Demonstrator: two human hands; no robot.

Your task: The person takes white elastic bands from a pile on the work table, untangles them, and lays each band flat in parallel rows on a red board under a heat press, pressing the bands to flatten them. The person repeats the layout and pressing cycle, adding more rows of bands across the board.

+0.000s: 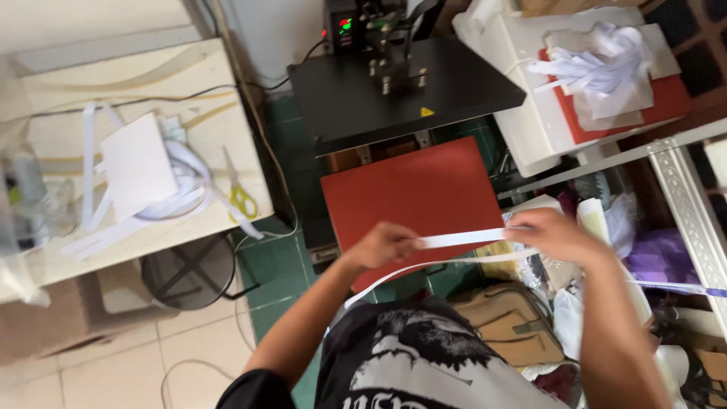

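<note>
Two hands, left hand (386, 244) and right hand (551, 233), pinch one white strip (462, 239) taut above one red press pad (413, 197).

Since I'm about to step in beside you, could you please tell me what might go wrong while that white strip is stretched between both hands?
The white strip is pulled taut between the left hand and right hand, so it might tear or crease. It hangs just above the red pad of the heat press, whose lights are lit; if hot, the pad could burn fingers. A loose tail trails into clutter and may snag.

Matt, seemingly paper white strip (462, 239)
</note>
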